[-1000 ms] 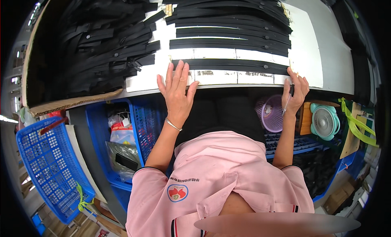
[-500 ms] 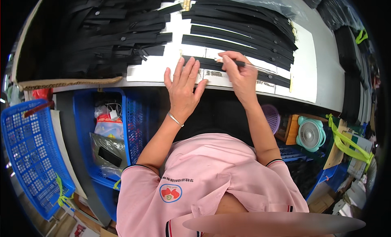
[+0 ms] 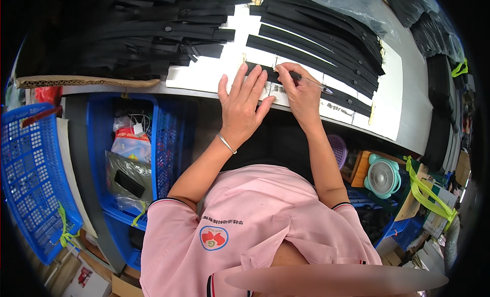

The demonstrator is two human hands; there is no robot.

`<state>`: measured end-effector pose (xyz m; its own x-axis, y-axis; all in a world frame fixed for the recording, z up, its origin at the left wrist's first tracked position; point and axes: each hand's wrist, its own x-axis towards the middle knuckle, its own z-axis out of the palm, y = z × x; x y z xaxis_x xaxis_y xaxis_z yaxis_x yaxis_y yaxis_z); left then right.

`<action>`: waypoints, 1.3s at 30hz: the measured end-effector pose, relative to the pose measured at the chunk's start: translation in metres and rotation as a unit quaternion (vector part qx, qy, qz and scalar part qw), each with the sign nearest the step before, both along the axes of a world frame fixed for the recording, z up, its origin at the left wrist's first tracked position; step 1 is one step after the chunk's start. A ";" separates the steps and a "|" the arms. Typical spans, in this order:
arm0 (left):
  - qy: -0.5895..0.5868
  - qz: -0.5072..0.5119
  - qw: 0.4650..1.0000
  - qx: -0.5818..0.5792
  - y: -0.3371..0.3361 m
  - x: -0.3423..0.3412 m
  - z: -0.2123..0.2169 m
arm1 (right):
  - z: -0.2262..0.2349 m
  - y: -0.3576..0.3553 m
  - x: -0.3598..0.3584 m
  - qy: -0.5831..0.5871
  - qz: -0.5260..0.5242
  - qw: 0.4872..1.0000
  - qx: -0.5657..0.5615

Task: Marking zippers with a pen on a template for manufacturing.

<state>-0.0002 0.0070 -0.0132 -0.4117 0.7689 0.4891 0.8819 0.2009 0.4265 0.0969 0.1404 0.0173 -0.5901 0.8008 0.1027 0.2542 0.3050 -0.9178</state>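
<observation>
My left hand (image 3: 244, 105) lies with its fingers stretched out, fingertips on the left end of the nearest black fabric strip (image 3: 353, 102). That strip runs across a white board (image 3: 393, 90) with dark marks along its near edge. My right hand (image 3: 304, 98) is closed around a slim pen (image 3: 314, 83), pinched at the fingers, its clear end pointing right. The pen's tip is hidden by my fingers, which are over the same strip just right of my left hand. Beyond it, several black strips (image 3: 326, 68) lie side by side, some with small round spots.
A heap of black strips (image 3: 153, 42) covers the left of the table, behind a cardboard edge (image 3: 92, 82). Blue baskets (image 3: 35, 179) stand at the left, one holding bags and a phone (image 3: 129, 183). A turquoise fan (image 3: 382, 176) sits low at the right. Clear plastic (image 3: 342, 8) lies at the back.
The whole view has shifted a little, so the table sits higher and farther right. My right hand has moved slightly closer to my left hand, still gripping the pen.
</observation>
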 end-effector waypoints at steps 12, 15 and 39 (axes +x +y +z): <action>0.009 0.004 1.000 -0.007 -0.001 0.000 0.000 | -0.004 0.001 0.004 0.054 0.044 0.997 0.022; 0.008 0.000 1.000 -0.008 0.002 0.001 0.000 | -0.003 0.001 0.005 0.043 0.030 0.998 0.024; 0.009 -0.004 1.000 -0.030 0.001 0.001 -0.002 | -0.007 0.047 0.079 0.014 -0.115 0.984 0.132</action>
